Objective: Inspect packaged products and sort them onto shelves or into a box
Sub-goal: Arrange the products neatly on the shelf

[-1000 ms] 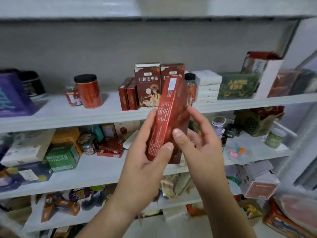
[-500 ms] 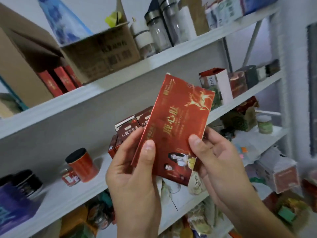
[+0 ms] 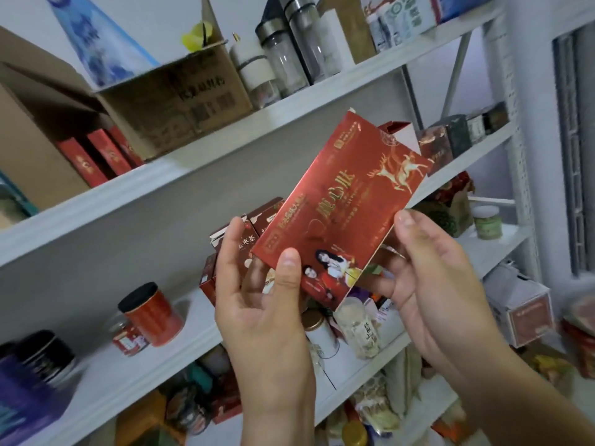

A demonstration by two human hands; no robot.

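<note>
A flat red product box (image 3: 341,207) with a gold deer and gold lettering is held up in front of the white shelves, tilted with its top toward the upper right. My left hand (image 3: 260,304) grips its lower left corner, thumb on the front face. My right hand (image 3: 431,284) holds its right edge, thumb near the side and fingers behind. Behind the box, on the middle shelf (image 3: 106,378), stand dark red tea cartons (image 3: 244,233), partly hidden.
An open cardboard box (image 3: 167,104) with red packs (image 3: 99,156) beside it sits on the upper shelf (image 3: 135,185), along with glass jars (image 3: 289,56). A red canister with a black lid (image 3: 151,313) stands on the middle shelf. More packages crowd the lower shelves and the right side.
The view has swung upward and tilted. The red box was turned from edge-on to face-on, then raised slightly toward the upper right. Both hands still hold it.
</note>
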